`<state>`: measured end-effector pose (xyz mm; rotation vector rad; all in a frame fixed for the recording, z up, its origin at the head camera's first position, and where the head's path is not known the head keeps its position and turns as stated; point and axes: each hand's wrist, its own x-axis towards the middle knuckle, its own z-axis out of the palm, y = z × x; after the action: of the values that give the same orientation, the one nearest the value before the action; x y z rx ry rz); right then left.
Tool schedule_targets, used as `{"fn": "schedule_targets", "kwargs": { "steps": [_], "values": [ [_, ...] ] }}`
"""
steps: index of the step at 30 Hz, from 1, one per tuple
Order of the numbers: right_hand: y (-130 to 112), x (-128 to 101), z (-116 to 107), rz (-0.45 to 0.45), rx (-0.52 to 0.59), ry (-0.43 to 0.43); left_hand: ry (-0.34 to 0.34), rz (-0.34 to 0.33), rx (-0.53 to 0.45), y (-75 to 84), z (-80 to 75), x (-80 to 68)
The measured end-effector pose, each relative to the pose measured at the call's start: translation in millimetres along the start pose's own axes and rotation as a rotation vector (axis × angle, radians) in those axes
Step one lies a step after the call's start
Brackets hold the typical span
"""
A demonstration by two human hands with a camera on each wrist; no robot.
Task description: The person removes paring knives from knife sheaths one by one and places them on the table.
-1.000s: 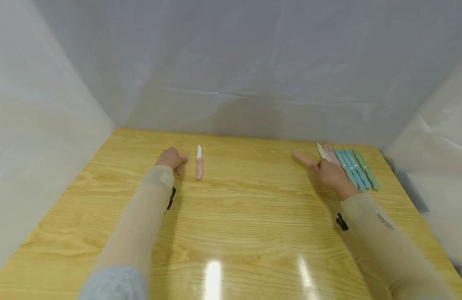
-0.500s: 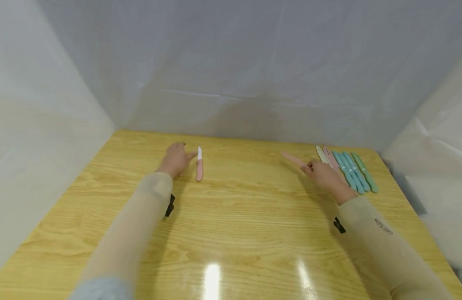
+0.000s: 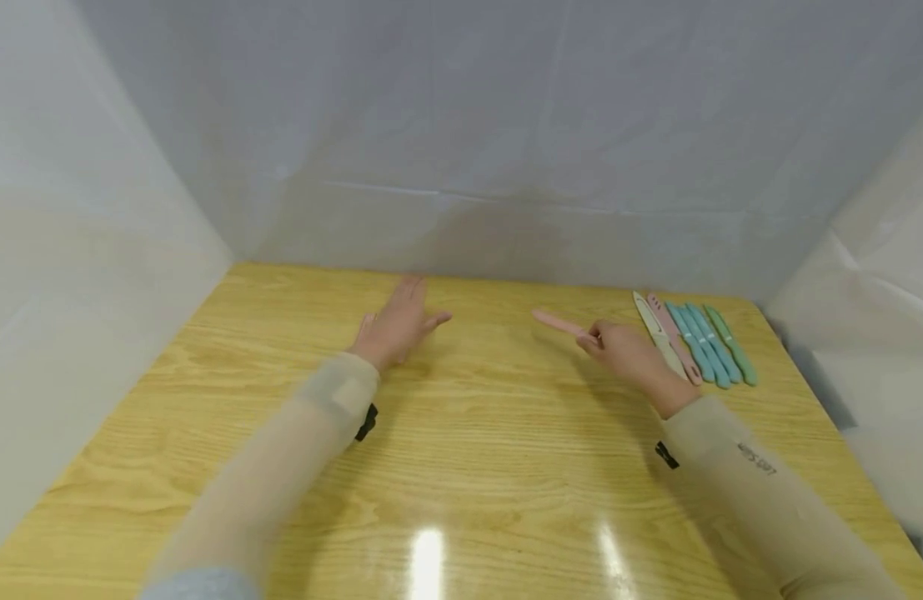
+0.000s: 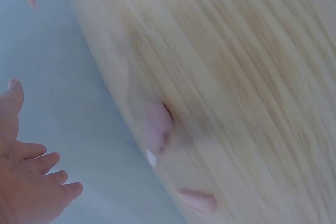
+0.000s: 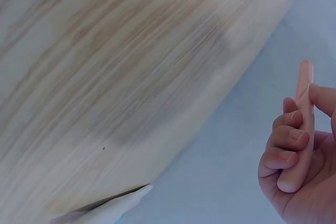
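Note:
In the head view my left hand [image 3: 397, 323] spreads over the far left middle of the table, covering the knife there. The left wrist view shows this hand [image 4: 34, 174] with fingers stretched and nothing in them. On the wood lies a pink-handled knife [image 4: 158, 121] with a short white blade, beside another pink piece [image 4: 198, 201]. My right hand [image 3: 626, 354] holds a pink knife [image 3: 559, 322] above the table, its pink-covered end pointing left. The right wrist view shows fingers and thumb of the right hand [image 5: 304, 156] wrapped round its handle.
At the far right of the wooden table [image 3: 469, 467] lies a row of knives: a cream one [image 3: 649, 317], a pink one [image 3: 665, 318], several blue ones [image 3: 704, 342] and a green one [image 3: 731, 344]. A grey-white sheet [image 3: 461, 125] rises behind the table and at both sides.
My left hand has spread its fingers and moved right, over the pink-handled knife, which it now hides. My right hand has carried the pink knife left, away from the row.

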<state>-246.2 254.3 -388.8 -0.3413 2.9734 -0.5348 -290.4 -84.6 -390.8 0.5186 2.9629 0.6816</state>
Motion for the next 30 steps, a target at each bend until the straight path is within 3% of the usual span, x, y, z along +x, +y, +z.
{"fn": "schedule_targets", "kwargs": {
  "steps": [4,10,18,23,26,30],
  "values": [
    [-8.3,-4.1,1.7,-0.013,0.005,-0.01,0.019,0.088,0.009,16.4,8.4,-0.3],
    [-19.0,-8.7,5.1,-0.043,0.02,0.014,0.031,0.15,0.0,40.0,19.8,-4.2],
    [-39.9,-6.5,12.6,-0.07,0.042,0.029,0.001,0.172,-0.11,62.0,29.2,-14.4],
    [-55.8,-2.0,17.0,-0.11,0.052,0.022,0.038,0.15,-0.189,60.5,32.0,-23.1],
    [-61.5,2.2,19.3,-0.161,0.058,0.028,0.08,0.17,-0.168,58.5,32.5,-25.7],
    [-64.7,5.2,21.9,-0.202,0.039,0.035,0.112,0.266,-0.005,60.9,32.8,-24.9]
  ]
}}
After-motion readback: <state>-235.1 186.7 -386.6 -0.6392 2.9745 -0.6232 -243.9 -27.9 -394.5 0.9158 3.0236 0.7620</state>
